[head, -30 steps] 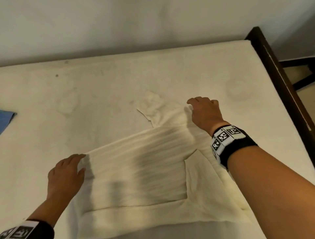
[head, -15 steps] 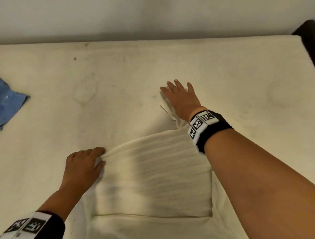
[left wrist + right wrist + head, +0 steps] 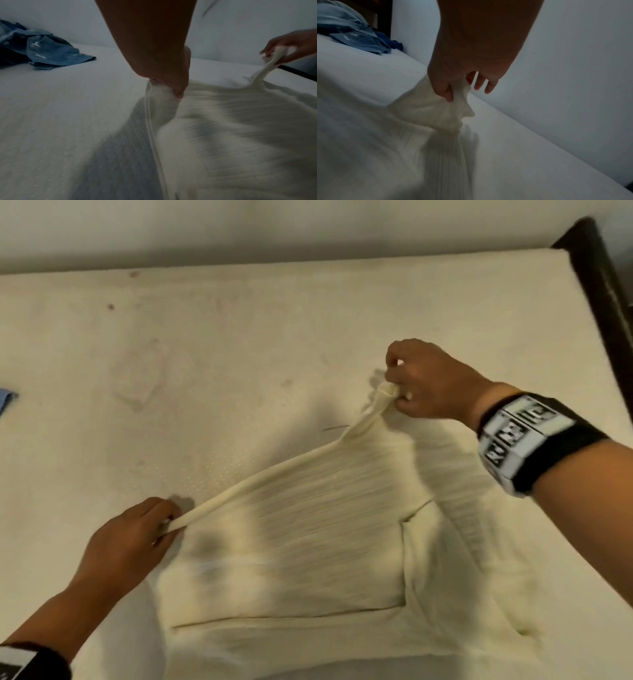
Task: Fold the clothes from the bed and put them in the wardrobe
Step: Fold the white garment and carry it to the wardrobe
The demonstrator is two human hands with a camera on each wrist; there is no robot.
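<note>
A cream ribbed garment [image 3: 308,542] lies partly folded on the white mattress [image 3: 239,354]. My left hand [image 3: 168,525] pinches its far left corner, which shows in the left wrist view as cream cloth [image 3: 223,121] held under my left hand [image 3: 169,86]. My right hand [image 3: 397,395] pinches the far right corner and holds it raised off the bed; the edge between both hands is pulled taut. In the right wrist view my right hand [image 3: 452,94] grips bunched cream fabric [image 3: 433,112] between thumb and fingers, two fingers hanging free.
A blue denim garment [image 3: 44,51] lies crumpled at the far left of the bed, its tip at the head view's left edge [image 3: 5,402]. A dark wooden bed frame [image 3: 603,289] runs along the right side. A pale wall [image 3: 308,224] backs the mattress.
My right hand lay flat on the sleeve half a second ago; now it pinches the cloth and lifts it to the right. The left hand has closed on its corner, and the top edge is stretched tight.
</note>
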